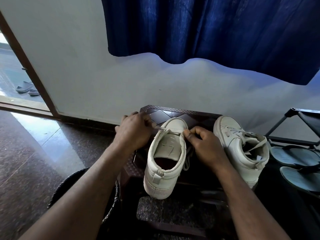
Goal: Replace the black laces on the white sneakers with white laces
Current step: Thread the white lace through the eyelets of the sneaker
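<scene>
A white sneaker (164,160) stands on a dark brown stool (174,112), heel toward me, its tongue bare of lacing. A white lace (165,129) crosses the lowest eyelets near the toe. My left hand (133,130) pinches the lace's left end beside the shoe. My right hand (204,144) pinches the right eyelet edge and the lace there. A loose stretch of lace (187,158) hangs down the shoe's right side. The second white sneaker (242,149) stands to the right, fully laced in white. No black lace is visible.
Grey flip-flops (297,163) lie on a black rack (294,115) at the right. A dark round rim (76,175) sits at my lower left. A blue curtain (207,28) hangs on the wall ahead. A doorway (15,80) with sandals is at far left.
</scene>
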The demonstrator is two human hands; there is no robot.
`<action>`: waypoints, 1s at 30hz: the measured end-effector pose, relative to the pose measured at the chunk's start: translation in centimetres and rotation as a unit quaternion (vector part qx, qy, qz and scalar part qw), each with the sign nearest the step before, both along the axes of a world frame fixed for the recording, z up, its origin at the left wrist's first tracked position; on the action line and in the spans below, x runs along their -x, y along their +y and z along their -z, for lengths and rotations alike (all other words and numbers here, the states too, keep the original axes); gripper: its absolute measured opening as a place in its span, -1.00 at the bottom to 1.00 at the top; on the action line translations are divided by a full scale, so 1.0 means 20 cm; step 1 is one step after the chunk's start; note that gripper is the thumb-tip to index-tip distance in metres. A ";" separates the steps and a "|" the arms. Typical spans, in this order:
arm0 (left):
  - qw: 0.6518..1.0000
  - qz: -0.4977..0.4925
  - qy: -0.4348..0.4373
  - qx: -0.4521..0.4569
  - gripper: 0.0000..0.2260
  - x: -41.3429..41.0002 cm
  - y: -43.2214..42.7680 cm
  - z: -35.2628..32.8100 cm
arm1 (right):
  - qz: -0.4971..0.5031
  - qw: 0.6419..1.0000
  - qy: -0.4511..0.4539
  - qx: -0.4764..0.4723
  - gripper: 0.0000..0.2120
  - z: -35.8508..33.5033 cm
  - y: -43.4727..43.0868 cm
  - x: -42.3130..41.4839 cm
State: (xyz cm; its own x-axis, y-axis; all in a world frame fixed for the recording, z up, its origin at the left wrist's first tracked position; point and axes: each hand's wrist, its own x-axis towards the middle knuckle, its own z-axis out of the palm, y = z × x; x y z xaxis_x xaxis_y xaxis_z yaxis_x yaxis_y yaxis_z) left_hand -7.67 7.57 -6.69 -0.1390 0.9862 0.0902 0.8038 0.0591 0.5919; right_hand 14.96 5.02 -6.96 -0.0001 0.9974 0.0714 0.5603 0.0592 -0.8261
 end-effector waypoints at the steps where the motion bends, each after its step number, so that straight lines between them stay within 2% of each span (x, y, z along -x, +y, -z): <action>1: 0.999 0.023 -0.040 -0.019 -0.82 -0.01 0.00 -0.01 | 0.007 0.998 0.057 0.003 -0.66 0.00 0.00 0.00; 3: 0.993 0.070 -0.090 -0.025 -0.86 -0.04 -0.02 -0.03 | 0.022 0.975 0.219 0.032 -0.62 -0.03 -0.01 0.01; 5: 0.991 0.105 -0.082 -0.022 -0.90 -0.06 -0.02 -0.02 | 0.026 0.937 0.341 0.071 -0.60 -0.06 -0.01 0.03; 9: 0.994 0.107 -0.037 -0.002 -0.86 -0.06 0.00 -0.01 | 0.032 0.899 0.428 0.091 -0.64 -0.11 -0.02 0.05; 11: 0.996 0.088 -0.004 0.015 -0.84 -0.06 -0.01 -0.01 | -0.001 0.876 0.481 0.047 -0.66 -0.15 -0.03 0.03; 14: 0.998 0.063 0.018 0.025 -0.84 -0.08 -0.01 -0.02 | -0.109 0.780 0.613 -0.062 -0.65 -0.26 -0.06 -0.05; 15: 0.998 0.063 0.020 0.026 -0.81 -0.09 -0.01 -0.03 | -0.127 0.761 0.629 -0.092 -0.65 -0.28 -0.07 -0.07; 16: 0.997 0.065 0.023 0.021 -0.79 -0.10 -0.01 -0.04 | -0.127 0.760 0.628 -0.109 -0.65 -0.29 -0.07 -0.08; 17: 0.998 0.063 0.023 0.016 -0.78 -0.11 -0.02 -0.04 | -0.113 0.774 0.613 -0.113 -0.67 -0.28 -0.07 -0.08; 20: 0.999 0.035 -0.025 0.016 -0.70 -0.10 -0.03 -0.04 | -0.013 0.859 0.501 -0.105 -0.75 -0.17 -0.05 -0.02; 22: 0.999 0.015 -0.043 0.010 -0.74 -0.09 -0.04 -0.04 | 0.045 0.892 0.440 -0.094 -0.77 -0.12 -0.04 0.01; 24: 0.999 0.020 -0.018 -0.018 -0.88 -0.09 -0.04 -0.04 | 0.064 0.899 0.425 -0.088 -0.79 -0.12 -0.03 0.03; 28: 0.994 0.087 -0.056 -0.023 -0.73 -0.08 -0.02 -0.04 | 0.054 0.907 0.409 -0.083 -0.80 -0.11 -0.03 0.03; 30: 0.991 0.108 -0.079 -0.008 -0.80 -0.07 -0.02 -0.03 | 0.056 0.911 0.402 -0.072 -0.78 -0.10 -0.03 0.04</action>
